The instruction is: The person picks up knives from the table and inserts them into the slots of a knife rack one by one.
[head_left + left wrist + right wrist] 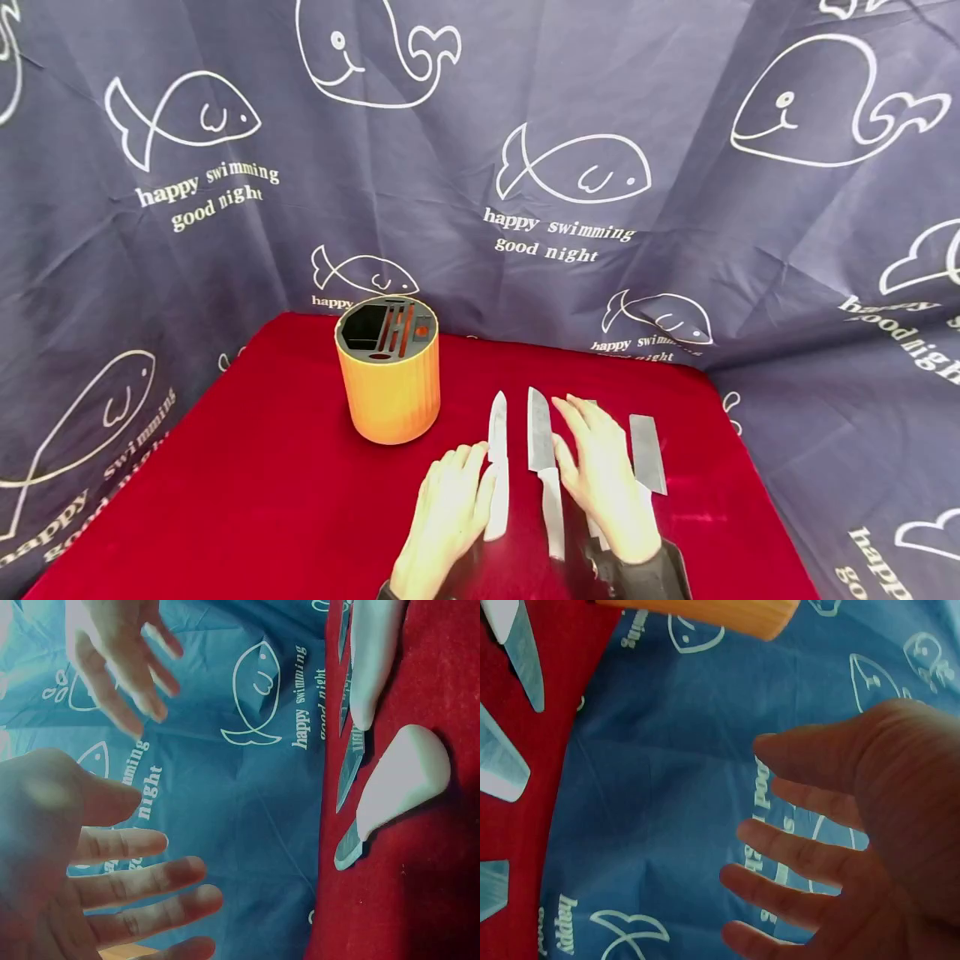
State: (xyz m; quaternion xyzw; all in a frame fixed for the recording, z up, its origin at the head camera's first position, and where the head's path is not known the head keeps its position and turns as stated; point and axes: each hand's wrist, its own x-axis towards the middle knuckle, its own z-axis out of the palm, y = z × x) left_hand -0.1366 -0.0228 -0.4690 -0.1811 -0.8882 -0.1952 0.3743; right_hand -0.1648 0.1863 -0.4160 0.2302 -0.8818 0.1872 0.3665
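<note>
Whale-print cloth [450,183] backs the worktop [225,500]; four knives [540,437] lie right of the orange knife block [392,396]. Fingers spread, empty, the left hand [447,510] hovers beside the knife [501,492] nearest that block, the right hand [603,471] over farther ones.

A creased slate-blue curtain [450,192] with white whales [786,101], fish [592,179] and lettering [558,225] is hanging behind and beside a red tablecloth [225,467]; faint glare [692,517] is brightening the cloth's right side.
</note>
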